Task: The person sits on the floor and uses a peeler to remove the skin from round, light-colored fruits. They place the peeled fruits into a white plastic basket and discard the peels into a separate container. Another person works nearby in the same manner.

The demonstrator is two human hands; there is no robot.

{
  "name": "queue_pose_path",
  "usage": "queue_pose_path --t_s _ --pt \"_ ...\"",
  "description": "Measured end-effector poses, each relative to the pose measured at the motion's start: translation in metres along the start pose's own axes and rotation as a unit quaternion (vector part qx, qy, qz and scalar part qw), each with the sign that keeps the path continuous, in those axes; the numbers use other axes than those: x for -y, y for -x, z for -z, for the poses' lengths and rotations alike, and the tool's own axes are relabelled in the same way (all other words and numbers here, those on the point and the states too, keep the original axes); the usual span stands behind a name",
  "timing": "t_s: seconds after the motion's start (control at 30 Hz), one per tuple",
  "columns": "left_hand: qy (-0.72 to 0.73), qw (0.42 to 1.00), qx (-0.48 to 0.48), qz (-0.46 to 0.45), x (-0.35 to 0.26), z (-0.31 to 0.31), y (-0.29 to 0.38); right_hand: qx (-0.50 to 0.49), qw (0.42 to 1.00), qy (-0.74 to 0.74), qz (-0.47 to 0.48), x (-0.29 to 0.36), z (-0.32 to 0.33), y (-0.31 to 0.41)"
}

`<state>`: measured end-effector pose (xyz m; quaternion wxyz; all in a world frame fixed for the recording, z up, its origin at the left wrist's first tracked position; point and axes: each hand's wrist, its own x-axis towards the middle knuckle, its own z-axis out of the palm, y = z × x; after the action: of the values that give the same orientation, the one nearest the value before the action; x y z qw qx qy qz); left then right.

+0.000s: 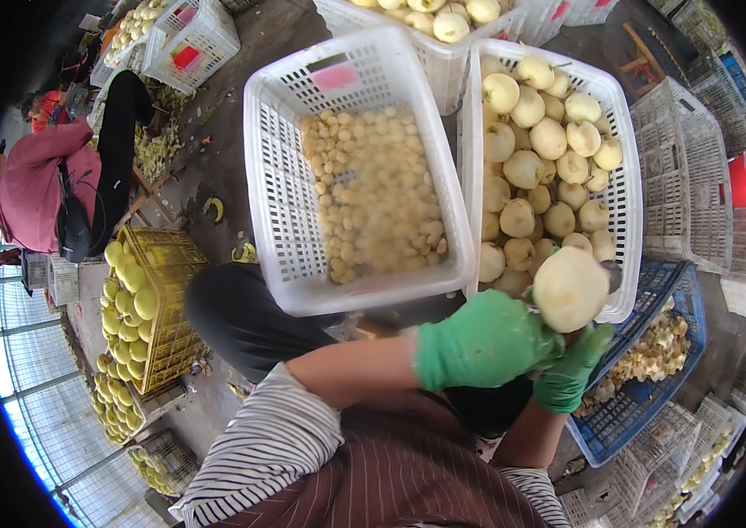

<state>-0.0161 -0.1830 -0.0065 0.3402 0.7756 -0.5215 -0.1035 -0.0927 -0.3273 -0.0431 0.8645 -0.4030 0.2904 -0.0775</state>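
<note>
In a green glove, my left hand (488, 340) reaches across to the right and grips a large peeled pear (571, 290) at its lower side. Just below the fruit is my right hand (574, 369), also gloved in green, its thumb raised and its other fingers partly hidden. Whether it holds anything cannot be made out. A small dark grey object (612, 274) shows at the pear's right edge, too little of it to name. Behind the pear stands a white plastic crate (630, 191) full of peeled pears (548, 142), some with stems.
A second white crate (267, 165) holds small pale-yellow fruit pieces (373, 185), partly blurred. Trimmings (666, 343) lie in a blue crate (637, 426) at right. Unpeeled yellow-green fruit (129, 290) fills a yellow crate (175, 290) at left, near a seated person (50, 178).
</note>
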Motion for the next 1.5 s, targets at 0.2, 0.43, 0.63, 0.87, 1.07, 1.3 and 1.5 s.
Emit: queue_pose_path --t_s 0.2,0.43,0.63,0.87,1.07,1.3,1.5 --pt "0.252 0.963 -0.080 0.045 0.010 0.060 0.095 0.089 0.994 0.063 -0.030 -0.045 -0.034 0.018" --pt "0.730 0.587 -0.163 0.309 0.041 0.101 0.127 0.343 0.911 0.207 -0.094 -0.037 -0.119 -0.002" --pt "0.757 0.529 -0.308 0.227 0.055 0.112 0.142 0.189 0.701 0.502 0.470 -0.057 -0.149 0.001" --pt "0.744 0.521 -0.327 0.263 0.059 0.101 0.148 0.246 0.471 0.690 0.492 -0.049 -0.148 0.009" --pt "0.658 0.590 -0.383 0.269 0.053 0.091 0.140 0.290 0.527 0.676 0.424 -0.051 -0.145 0.008" --pt "0.652 0.637 -0.240 0.334 0.055 0.120 0.137 0.323 0.659 0.636 0.239 -0.064 -0.137 0.008" --pt "0.619 0.689 -0.218 0.306 0.053 0.124 0.137 0.402 0.818 0.395 -0.112 -0.049 -0.150 0.024"
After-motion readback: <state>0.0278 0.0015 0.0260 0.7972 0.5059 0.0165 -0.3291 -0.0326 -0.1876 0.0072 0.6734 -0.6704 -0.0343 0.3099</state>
